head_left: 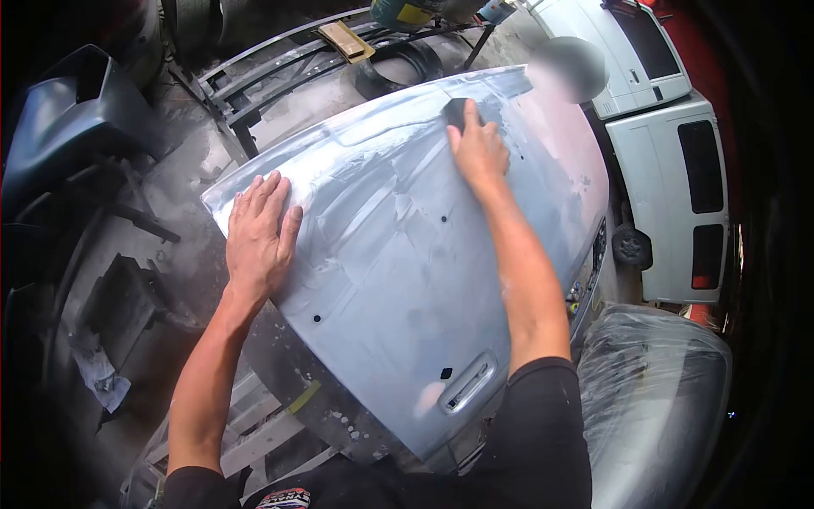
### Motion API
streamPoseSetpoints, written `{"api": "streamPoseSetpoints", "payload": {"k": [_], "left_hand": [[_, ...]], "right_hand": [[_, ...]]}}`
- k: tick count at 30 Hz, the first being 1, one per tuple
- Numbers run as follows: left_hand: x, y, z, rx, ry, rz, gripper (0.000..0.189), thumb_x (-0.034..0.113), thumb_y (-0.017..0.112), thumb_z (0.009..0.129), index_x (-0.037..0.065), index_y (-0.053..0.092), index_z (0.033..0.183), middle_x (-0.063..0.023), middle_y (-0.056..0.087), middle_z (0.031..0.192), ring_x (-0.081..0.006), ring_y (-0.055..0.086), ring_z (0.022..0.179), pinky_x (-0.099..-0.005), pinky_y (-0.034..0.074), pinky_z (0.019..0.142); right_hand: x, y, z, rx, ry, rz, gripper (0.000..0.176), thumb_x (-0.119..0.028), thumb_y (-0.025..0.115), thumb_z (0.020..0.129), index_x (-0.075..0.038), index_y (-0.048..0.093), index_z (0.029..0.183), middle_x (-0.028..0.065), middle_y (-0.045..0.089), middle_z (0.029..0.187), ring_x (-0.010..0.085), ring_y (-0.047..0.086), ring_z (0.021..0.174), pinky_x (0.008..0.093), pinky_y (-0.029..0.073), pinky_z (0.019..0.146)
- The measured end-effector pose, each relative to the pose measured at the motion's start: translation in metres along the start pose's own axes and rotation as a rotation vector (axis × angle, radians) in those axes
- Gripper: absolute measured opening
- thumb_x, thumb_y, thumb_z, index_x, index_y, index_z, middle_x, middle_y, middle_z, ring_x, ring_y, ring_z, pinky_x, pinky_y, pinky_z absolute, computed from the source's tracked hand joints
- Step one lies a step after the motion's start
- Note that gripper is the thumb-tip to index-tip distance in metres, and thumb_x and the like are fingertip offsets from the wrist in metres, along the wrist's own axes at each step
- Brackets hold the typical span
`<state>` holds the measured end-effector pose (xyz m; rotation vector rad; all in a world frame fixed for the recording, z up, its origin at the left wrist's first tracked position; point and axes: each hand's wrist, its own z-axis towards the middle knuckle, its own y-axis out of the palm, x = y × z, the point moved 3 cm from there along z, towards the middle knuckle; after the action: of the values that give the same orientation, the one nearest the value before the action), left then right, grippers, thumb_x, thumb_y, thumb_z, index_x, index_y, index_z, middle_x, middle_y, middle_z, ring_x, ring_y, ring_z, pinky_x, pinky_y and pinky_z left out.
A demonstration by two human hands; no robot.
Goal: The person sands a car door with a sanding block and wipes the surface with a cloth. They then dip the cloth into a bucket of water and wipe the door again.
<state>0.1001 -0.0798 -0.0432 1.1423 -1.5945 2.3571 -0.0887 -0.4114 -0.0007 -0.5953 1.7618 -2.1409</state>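
Note:
A grey-white car door panel [381, 280] with patches of smoothed filler lies across the middle, its door handle recess [471, 383] toward the bottom. My left hand [263, 225] rests flat on the panel's left edge, fingers stretched out and holding nothing. Near the panel's far edge, my right hand [480, 146] presses a dark block [456, 114] against the surface, with one finger extended over it. The block's underside is hidden against the panel. Small dark holes dot the panel.
A metal frame [246, 110] with a wooden block [342, 40] stands beyond the panel. White vehicles [666, 187] are parked at the right. A plastic-wrapped part [653, 399] lies at the lower right, and a dark bumper-like part [72, 127] at the left.

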Motion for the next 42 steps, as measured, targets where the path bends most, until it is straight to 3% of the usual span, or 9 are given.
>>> {"api": "streamPoseSetpoints", "payload": {"k": [4,9,12,16,25,30,33,38,42], "left_hand": [[0.002,-0.002,-0.003,0.006,-0.014,-0.003,0.048,0.036,0.050,0.108,0.004,0.061,0.143,-0.0159,0.053,0.154,-0.0347,0.042,0.148,-0.0503,0.025,0.125],[0.005,-0.005,-0.002,0.006,-0.005,0.010,0.048,0.035,0.049,0.108,0.004,0.060,0.143,-0.0157,0.053,0.154,-0.0348,0.041,0.149,-0.0506,0.025,0.125],[0.003,-0.004,-0.002,-0.006,-0.013,-0.009,0.049,0.036,0.049,0.108,0.004,0.060,0.144,-0.0158,0.052,0.154,-0.0349,0.041,0.149,-0.0508,0.025,0.125],[0.001,-0.004,-0.001,0.009,0.000,-0.001,0.049,0.035,0.050,0.108,0.004,0.059,0.144,-0.0159,0.053,0.154,-0.0346,0.042,0.148,-0.0499,0.026,0.125],[0.003,-0.004,-0.002,-0.004,0.017,0.026,0.048,0.034,0.050,0.108,0.004,0.059,0.144,-0.0158,0.053,0.154,-0.0344,0.041,0.148,-0.0487,0.026,0.125],[0.003,-0.003,0.000,0.007,0.001,-0.011,0.050,0.035,0.055,0.105,0.002,0.061,0.142,-0.0163,0.054,0.152,-0.0359,0.043,0.147,-0.0494,0.027,0.124],[0.001,-0.002,-0.001,0.013,0.023,0.012,0.049,0.035,0.055,0.105,0.002,0.060,0.142,-0.0162,0.054,0.152,-0.0359,0.043,0.147,-0.0493,0.027,0.124],[0.003,-0.002,0.002,0.001,0.031,0.012,0.049,0.033,0.054,0.106,0.003,0.060,0.143,-0.0157,0.054,0.153,-0.0359,0.044,0.146,-0.0490,0.027,0.124],[0.004,-0.001,0.003,-0.028,0.019,-0.014,0.048,0.032,0.053,0.106,0.003,0.059,0.144,-0.0155,0.054,0.153,-0.0354,0.043,0.147,-0.0483,0.026,0.124]], "right_hand": [[0.001,0.007,0.037,0.018,0.260,-0.033,0.062,-0.042,0.067,0.099,-0.014,0.043,0.148,0.0284,0.063,0.115,0.0455,0.069,0.100,0.0514,0.059,0.080],[-0.071,-0.030,-0.105,-0.031,-0.085,0.034,0.075,-0.039,0.069,0.097,-0.020,0.034,0.161,0.0284,0.061,0.107,0.0460,0.069,0.092,0.0535,0.058,0.077],[-0.038,-0.017,-0.080,0.050,-0.147,0.020,0.075,-0.041,0.068,0.097,-0.020,0.034,0.160,0.0280,0.062,0.106,0.0460,0.069,0.093,0.0543,0.058,0.076],[0.028,0.009,0.049,-0.043,0.198,-0.056,0.069,-0.045,0.065,0.099,-0.017,0.036,0.155,0.0279,0.063,0.115,0.0438,0.069,0.101,0.0542,0.058,0.081],[0.002,-0.028,-0.139,-0.017,-0.206,0.107,0.077,-0.035,0.073,0.095,-0.024,0.037,0.162,0.0247,0.059,0.103,0.0455,0.067,0.089,0.0542,0.057,0.074],[0.100,0.015,0.036,-0.001,0.215,-0.037,0.071,-0.045,0.065,0.099,-0.022,0.035,0.159,0.0278,0.062,0.113,0.0451,0.068,0.099,0.0545,0.056,0.082],[0.097,0.020,0.013,0.028,0.113,-0.031,0.071,-0.043,0.066,0.099,-0.021,0.034,0.158,0.0281,0.062,0.115,0.0454,0.067,0.099,0.0538,0.056,0.082],[0.039,-0.036,-0.177,-0.005,-0.162,0.143,0.077,-0.035,0.073,0.095,-0.026,0.036,0.162,0.0204,0.057,0.097,0.0427,0.065,0.085,0.0510,0.056,0.073],[0.095,-0.007,-0.086,0.038,-0.071,0.026,0.074,-0.042,0.068,0.097,-0.024,0.036,0.161,0.0215,0.060,0.105,0.0422,0.067,0.090,0.0538,0.056,0.077]]}}
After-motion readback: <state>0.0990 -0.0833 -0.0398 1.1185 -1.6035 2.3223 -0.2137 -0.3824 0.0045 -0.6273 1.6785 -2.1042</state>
